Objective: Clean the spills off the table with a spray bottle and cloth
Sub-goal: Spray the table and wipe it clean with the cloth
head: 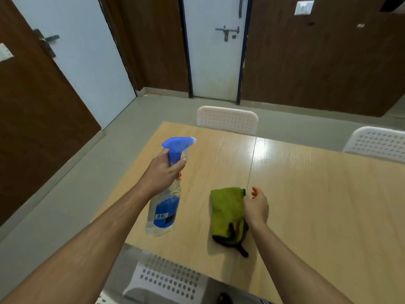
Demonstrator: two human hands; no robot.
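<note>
Spray bottle (164, 194) in left hand (163, 170)

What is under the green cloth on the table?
The green cloth lies folded flat on the wooden table, with the right hand at its edge. Only bare tabletop shows around it; whatever sits beneath, such as a spill, is covered and cannot be seen.

Clear spray bottle (164, 200) with blue head and label, green black-edged cloth (228, 213), pale wood-grain worktop (317, 205).
</note>
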